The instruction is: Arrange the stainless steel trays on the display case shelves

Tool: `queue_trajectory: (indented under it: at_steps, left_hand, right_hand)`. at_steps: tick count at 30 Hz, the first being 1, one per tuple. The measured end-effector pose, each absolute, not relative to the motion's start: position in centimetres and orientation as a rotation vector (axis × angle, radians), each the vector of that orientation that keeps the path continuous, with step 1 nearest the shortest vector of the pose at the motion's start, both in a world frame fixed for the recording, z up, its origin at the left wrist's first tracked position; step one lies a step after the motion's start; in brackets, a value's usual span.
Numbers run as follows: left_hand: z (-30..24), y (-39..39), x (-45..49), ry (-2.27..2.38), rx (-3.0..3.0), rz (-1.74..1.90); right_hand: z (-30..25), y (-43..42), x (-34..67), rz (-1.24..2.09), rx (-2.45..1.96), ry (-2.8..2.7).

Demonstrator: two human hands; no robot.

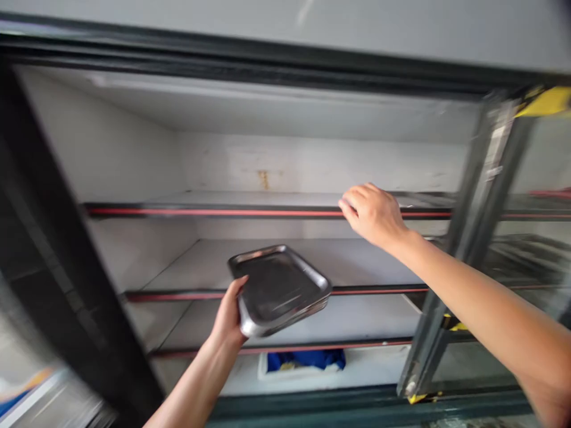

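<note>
My left hand [229,315] grips the near left corner of a shiny steel tray [279,288] and holds it up in front of the middle shelf [187,293] of an open display cabinet. It may be a small stack of trays; a second rim shows beneath. My right hand [372,213] reaches to the front edge of the top shelf [214,211], fingers curled loosely with the knuckles towards me. Nothing shows in that hand, though its fingertips are hidden.
The cabinet has white walls and black shelf edges with red strips. A sliding glass door [473,238] stands at the right, more trays dimly behind it. At the bottom lies a white tub with blue cloth [307,359]. A dark frame [53,255] borders the left.
</note>
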State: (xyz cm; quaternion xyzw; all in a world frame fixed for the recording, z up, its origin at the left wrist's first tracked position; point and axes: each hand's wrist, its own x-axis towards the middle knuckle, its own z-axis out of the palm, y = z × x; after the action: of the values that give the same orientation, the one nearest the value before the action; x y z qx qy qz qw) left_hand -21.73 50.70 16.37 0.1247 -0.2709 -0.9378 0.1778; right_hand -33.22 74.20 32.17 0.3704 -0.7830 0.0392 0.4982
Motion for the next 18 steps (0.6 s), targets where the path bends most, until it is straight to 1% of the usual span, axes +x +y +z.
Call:
queue_trajectory:
  at_steps: [2,3,5,7,9,12,14,16,18]
  left_hand:
    - [16.3,50.6,-22.1,-0.763,0.312,-2.646]
    - [16.2,50.4,-22.3,-0.761,0.280,-2.663]
    - [15.9,49.9,-22.6,-0.729,0.206,-2.713]
    - [15.5,49.6,-22.8,-0.680,0.128,-2.782]
    - [15.3,49.6,-23.0,-0.634,0.053,-2.849]
    - [15.0,49.6,-23.1,-0.592,-0.039,-2.888]
    - [14.9,49.4,-22.9,-0.608,-0.066,-2.877]
    - [15.0,49.0,-22.2,-0.697,-0.055,-2.828]
    - [15.4,49.2,-22.0,-0.946,0.012,-2.692]
  right_hand:
    - [26.8,72.1,-30.0,0.049,1.419,-1.847]
    - [24.2,71.3,-28.8,0.055,1.598,-1.817]
    - [20.2,70.1,-27.6,0.063,1.762,-1.791]
    - [18.6,69.5,-27.6,0.072,1.809,-1.831]
    - [19.2,69.3,-28.3,0.074,1.890,-1.902]
    - [22.4,69.5,-28.8,0.064,2.038,-1.995]
    - [24.1,69.4,-28.6,0.001,2.078,-2.041]
    - [24.8,69.0,-28.1,-0.134,2.047,-2.070]
    - [24.8,68.5,-27.1,-0.285,1.922,-2.077]
